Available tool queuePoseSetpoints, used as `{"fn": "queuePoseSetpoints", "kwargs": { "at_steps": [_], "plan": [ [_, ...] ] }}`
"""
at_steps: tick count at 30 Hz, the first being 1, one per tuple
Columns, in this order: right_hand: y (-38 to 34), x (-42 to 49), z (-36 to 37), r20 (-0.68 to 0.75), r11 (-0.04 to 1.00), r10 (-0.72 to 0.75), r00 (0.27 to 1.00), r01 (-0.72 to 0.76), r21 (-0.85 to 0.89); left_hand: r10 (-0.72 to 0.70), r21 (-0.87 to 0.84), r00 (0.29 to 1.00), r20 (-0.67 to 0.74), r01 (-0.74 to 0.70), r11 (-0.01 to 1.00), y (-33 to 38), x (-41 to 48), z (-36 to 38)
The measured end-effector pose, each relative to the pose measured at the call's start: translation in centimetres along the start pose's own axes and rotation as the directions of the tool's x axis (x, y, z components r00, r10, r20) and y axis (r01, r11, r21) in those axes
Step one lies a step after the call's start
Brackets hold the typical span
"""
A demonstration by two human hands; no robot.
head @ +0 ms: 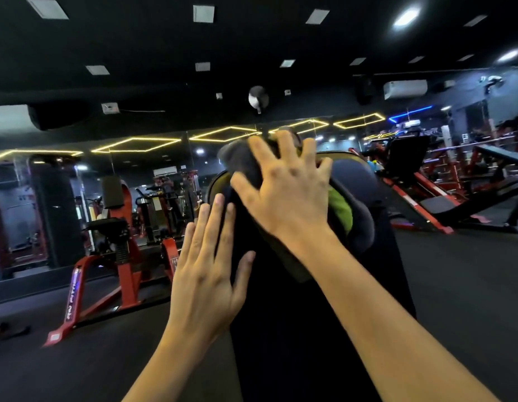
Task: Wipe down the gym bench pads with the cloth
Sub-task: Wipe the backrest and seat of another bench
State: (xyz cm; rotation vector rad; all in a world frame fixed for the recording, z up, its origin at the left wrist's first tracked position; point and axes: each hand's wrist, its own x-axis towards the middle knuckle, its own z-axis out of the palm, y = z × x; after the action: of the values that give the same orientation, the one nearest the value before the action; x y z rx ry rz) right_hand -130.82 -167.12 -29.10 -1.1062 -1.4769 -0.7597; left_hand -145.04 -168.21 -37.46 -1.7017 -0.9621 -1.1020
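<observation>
Mid-frame, the right hand (284, 192), fingers splayed, is pressing the cloth (340, 211) on top of the bench pad (295, 329); the left hand (208, 274), straight-fingered, is bracing. Wiping looks underway, unfinished.

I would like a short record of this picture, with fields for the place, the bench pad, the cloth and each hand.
place: gym, with red machines behind on the left
bench pad: black, runs away from the camera
cloth: grey and green, lies on the pad's far end
right hand: fingers spread, presses on the cloth
left hand: flat, fingers straight, rests on the pad's left edge
</observation>
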Motion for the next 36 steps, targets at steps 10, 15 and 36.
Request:
{"fn": "queuePoseSetpoints", "kwargs": {
  "at_steps": [10,15,36],
  "plan": [
    [-0.1,0.3,-0.3,0.03,0.957,0.29,0.957,-0.289,-0.039,-0.039,-0.243,0.999,-0.005,0.036,0.969,-0.2,-3.0,1.0],
    [-2.1,-3.9,0.9,-0.052,0.988,-0.156,0.986,0.156,-0.001,-0.051,-0.344,0.999,0.008,0.05,0.937,-0.4,-4.4,1.4],
    [2.0,-10.5,1.0,-0.113,0.866,0.497,0.861,-0.5,0.0,-0.157,-0.558,0.983,0.097,0.184,0.809,2.5,-6.9,2.0]
  ]
}}
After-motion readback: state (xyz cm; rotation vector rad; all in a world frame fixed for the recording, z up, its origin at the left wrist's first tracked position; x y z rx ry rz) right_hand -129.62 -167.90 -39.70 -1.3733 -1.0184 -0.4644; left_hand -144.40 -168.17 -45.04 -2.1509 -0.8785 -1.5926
